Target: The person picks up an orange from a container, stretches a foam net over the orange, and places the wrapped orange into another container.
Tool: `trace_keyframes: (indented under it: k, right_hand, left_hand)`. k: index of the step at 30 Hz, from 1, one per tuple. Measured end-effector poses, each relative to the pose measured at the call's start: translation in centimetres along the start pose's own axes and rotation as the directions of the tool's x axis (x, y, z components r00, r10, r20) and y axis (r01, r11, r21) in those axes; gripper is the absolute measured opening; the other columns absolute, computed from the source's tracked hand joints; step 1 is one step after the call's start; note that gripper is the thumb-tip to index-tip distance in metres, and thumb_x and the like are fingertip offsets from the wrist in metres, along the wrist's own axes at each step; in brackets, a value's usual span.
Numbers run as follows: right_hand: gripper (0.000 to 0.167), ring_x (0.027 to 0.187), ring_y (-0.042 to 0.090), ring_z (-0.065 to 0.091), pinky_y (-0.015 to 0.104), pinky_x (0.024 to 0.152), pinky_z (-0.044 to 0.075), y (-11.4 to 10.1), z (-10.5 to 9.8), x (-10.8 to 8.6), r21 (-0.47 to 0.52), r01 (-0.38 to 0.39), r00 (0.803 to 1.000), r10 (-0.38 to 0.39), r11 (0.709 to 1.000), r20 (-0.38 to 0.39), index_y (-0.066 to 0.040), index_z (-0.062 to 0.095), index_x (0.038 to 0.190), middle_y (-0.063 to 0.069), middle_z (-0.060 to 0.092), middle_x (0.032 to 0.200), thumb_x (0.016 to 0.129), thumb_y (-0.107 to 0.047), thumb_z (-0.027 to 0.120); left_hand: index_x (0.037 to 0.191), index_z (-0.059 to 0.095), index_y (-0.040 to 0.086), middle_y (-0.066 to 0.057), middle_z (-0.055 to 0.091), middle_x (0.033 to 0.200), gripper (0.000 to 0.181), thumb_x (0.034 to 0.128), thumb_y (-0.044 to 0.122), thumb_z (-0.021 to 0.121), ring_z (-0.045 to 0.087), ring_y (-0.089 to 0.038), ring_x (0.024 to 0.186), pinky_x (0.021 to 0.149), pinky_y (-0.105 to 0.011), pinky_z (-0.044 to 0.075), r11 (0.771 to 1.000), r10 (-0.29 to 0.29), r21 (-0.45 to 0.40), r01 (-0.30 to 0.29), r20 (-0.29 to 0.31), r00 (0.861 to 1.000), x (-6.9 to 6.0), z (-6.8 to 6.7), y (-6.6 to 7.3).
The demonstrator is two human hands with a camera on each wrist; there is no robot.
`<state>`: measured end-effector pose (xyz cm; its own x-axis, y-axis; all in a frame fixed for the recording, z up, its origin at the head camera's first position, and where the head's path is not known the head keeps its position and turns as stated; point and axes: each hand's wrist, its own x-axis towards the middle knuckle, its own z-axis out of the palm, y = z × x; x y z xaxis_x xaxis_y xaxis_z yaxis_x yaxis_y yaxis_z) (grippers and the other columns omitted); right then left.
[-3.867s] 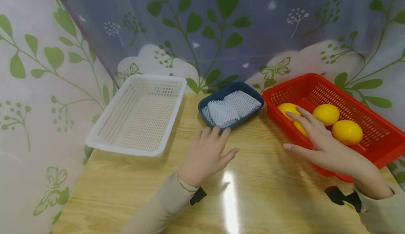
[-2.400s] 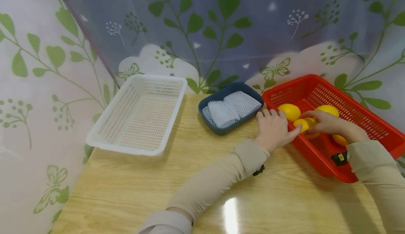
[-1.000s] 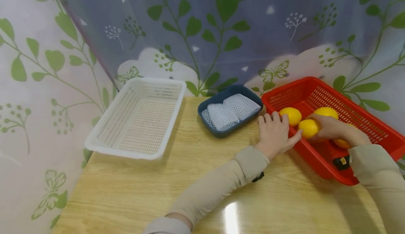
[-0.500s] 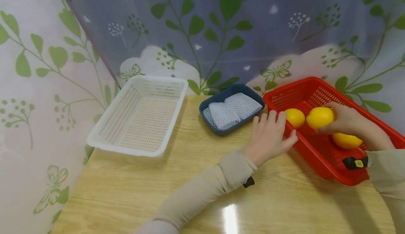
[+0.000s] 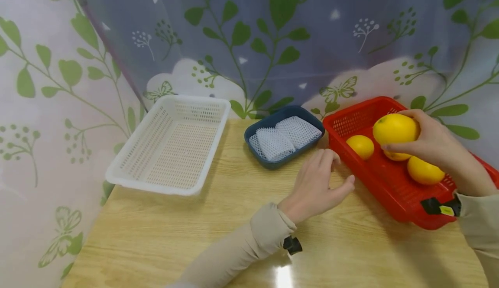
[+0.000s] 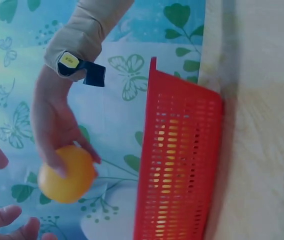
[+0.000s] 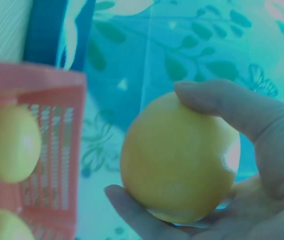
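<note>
Gripping a plump, oval yellow fruit with a smooth rind (image 5: 394, 127) between thumb and fingers, a person's right hand (image 5: 438, 147) holds it above a slatted red plastic basket (image 5: 383, 194). The left hand (image 5: 315, 188), fingers loosely bent, thumb apart and holding nothing, hangs over the pale wood-grain surface (image 5: 156, 229), near the basket wall facing it. Below the right hand, three matching yellow fruits (image 5: 426, 171) lie in the basket. Beyond the left hand sits a rounded navy-blue tray (image 5: 269, 164) bearing white mesh foam pieces (image 5: 274, 143); to that hand's left stands a perforated white plastic basket (image 5: 163, 187).

The held fruit looks modest in weight and probably firm, with slight give; a drop or hard squeeze might bruise it. Its glossy skin could slide. The surest hold is likely the present one: thumb and fingers on opposite flanks, around the widest part.
</note>
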<state>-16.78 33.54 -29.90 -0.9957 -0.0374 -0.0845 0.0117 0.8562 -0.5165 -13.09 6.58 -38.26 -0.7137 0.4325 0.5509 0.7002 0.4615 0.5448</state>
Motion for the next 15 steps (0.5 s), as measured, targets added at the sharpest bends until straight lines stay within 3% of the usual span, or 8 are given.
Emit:
trace_keyframes:
  k: [4, 8, 11, 15]
  right_hand:
    - [0.096, 0.103, 0.045, 0.047, 0.053, 0.076, 0.043, -1.5, 0.4, -1.1, 0.039, 0.042, 0.997, -0.04, 0.998, -0.065, -0.004, 0.026, 0.15, 0.031, 0.041, 0.134, 0.081, -0.045, 0.079]
    - [0.092, 0.106, 0.044, 0.045, 0.05, 0.079, 0.041, -3.0, 0.9, -1.9, 0.115, 0.089, 0.991, -0.077, 0.989, -0.108, -0.007, 0.025, 0.151, 0.03, 0.038, 0.139, 0.083, -0.036, 0.08]
    - [0.088, 0.108, 0.037, 0.043, 0.04, 0.081, 0.039, -3.9, 1.2, -2.5, 0.174, 0.113, 0.987, -0.09, 0.978, -0.134, -0.011, 0.026, 0.15, 0.024, 0.036, 0.142, 0.084, -0.031, 0.08]
    - [0.082, 0.105, 0.024, 0.043, 0.018, 0.078, 0.041, -5.1, 1.8, -3.2, 0.259, 0.147, 0.981, -0.107, 0.955, -0.161, -0.018, 0.029, 0.147, 0.009, 0.036, 0.14, 0.084, -0.024, 0.081]
  left_hand:
    - [0.113, 0.047, 0.009, 0.003, 0.046, 0.094, 0.037, 0.0903, 0.032, 0.065, 0.045, -0.01, 0.084, 0.07, -0.013, 0.035, 0.993, -0.044, -0.108, 0.05, 0.059, 0.997, -1.7, -0.2, -0.6]
    - [0.118, 0.045, 0.008, 0.002, 0.046, 0.097, 0.04, 0.0909, 0.028, 0.066, 0.047, -0.011, 0.088, 0.077, -0.014, 0.041, 0.967, -0.073, -0.24, 0.09, 0.08, 0.994, -3.9, -0.1, -1.6]
    - [0.118, 0.043, 0.007, 0.0, 0.048, 0.099, 0.04, 0.0907, 0.024, 0.067, 0.049, -0.013, 0.089, 0.081, -0.018, 0.044, 0.936, -0.084, -0.336, 0.105, 0.077, 0.993, -5.5, 0.1, -2.5]
    - [0.115, 0.041, 0.007, -0.005, 0.051, 0.103, 0.039, 0.0906, 0.024, 0.067, 0.051, -0.015, 0.091, 0.082, -0.027, 0.048, 0.904, -0.106, -0.405, 0.138, 0.1, 0.989, -7.5, 0.5, -3.4]
